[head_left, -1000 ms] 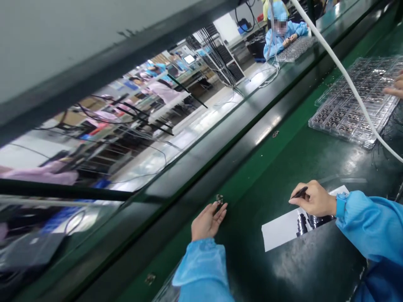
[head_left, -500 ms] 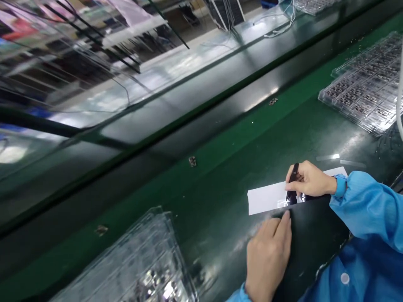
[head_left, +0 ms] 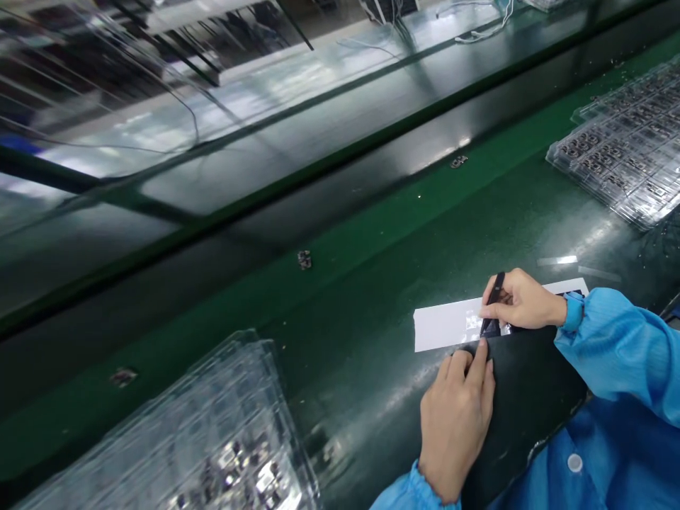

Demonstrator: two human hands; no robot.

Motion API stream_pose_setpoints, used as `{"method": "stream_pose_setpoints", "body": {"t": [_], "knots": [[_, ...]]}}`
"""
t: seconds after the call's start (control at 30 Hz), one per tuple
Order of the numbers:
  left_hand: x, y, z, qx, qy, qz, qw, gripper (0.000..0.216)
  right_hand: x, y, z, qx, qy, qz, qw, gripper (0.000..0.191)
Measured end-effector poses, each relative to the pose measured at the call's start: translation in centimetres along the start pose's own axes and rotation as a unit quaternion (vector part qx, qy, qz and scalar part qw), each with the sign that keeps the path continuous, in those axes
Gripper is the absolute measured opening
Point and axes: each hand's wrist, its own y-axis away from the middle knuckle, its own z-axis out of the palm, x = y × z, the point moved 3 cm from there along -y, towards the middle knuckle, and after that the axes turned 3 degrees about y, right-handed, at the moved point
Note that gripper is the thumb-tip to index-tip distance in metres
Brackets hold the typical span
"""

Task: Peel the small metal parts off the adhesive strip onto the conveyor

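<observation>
The right hand (head_left: pixel 518 301), toward three o'clock in the view, grips a black tweezer-like tool (head_left: pixel 496 287), its tip now down at the white strip (head_left: pixel 438 326) at four o'clock. The left hand (head_left: pixel 457 414) no longer reaches for the small metal part (head_left: pixel 304 259), just off centre toward nine; it now sits at five, index fingertip by the tool's tip. Whether it pinches anything, I cannot tell.
</observation>
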Motion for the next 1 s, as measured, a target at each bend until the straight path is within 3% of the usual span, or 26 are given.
{"method": "stream_pose_setpoints", "body": {"t": [0.43,0.77,0.9,1.0], "knots": [[-0.1,-0.1,0.0,-0.016,-0.003,-0.005,1.0,0.032,-0.2,0.0,0.2,-0.01,-0.008,0.006,1.0,0.022],[0.0,0.0,0.3,-0.017,0.005,-0.02,1.0,0.034,0.2,-0.1,0.3,-0.03,-0.13,0.086,0.987,0.032],[-0.5,-0.2,-0.8,-0.075,0.056,-0.046,0.995,0.035,-0.2,-0.2,-0.3,-0.001,-0.158,0.073,0.985,0.034],[-2.5,-1.9,-2.7,-0.134,0.123,-0.054,0.982,0.033,-1.0,-0.4,-1.3,0.027,-0.181,0.055,0.981,0.033]]}}
